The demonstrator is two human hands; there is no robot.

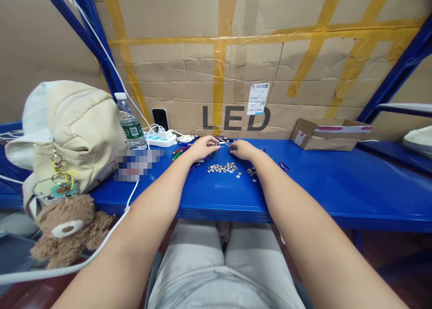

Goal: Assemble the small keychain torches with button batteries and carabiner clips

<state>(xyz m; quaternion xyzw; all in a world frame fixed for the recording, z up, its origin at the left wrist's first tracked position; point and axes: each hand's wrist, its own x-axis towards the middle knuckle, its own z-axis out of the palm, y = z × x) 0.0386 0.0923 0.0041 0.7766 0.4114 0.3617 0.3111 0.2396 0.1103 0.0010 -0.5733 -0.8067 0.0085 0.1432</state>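
Note:
Both my hands are over the back of the blue table, a small gap between them. The fingers of my left hand (pixel 204 148) are bent in, with a small dark green piece just below them; what they hold is too small to make out. My right hand (pixel 243 150) also has its fingers curled together, and their contents are hidden. Small shiny metal parts (pixel 224 142) lie behind and between the hands. In front of them is a loose pile of small round silvery discs, like button cells (pixel 222 167). Dark metallic bits (pixel 251 171) lie beside my right forearm.
Coloured slim pieces (pixel 180 150) lie left of my left hand. A purple carabiner (pixel 284 166) lies to the right, before an open cardboard box (pixel 332 136). A power strip (pixel 161 138), water bottle (pixel 132 127) and cream bag (pixel 77 129) with a teddy charm (pixel 72 228) stand left.

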